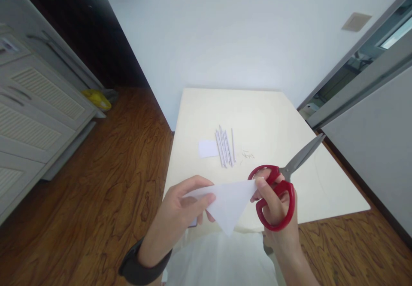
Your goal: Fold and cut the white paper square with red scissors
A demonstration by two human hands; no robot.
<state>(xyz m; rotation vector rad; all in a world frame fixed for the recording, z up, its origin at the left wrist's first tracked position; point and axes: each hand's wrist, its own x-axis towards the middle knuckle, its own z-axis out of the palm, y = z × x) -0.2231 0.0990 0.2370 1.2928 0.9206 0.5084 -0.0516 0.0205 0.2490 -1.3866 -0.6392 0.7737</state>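
A white triangle of folded paper hangs point-down over the table's near edge, stretched between both hands. My left hand is closed on its left part, thumb in front and fingers partly hidden behind. With the thumb and fingertips of my right hand, I pinch the upper right corner. Red-handled scissors hang on that same hand, fingers through the loops. Their blades are together and point up and to the right, away from the paper.
On the white table lie several thin rolled paper sticks, a stack of white paper and small paper scraps. A wall stands behind the table. A dark object partly shows under my left hand.
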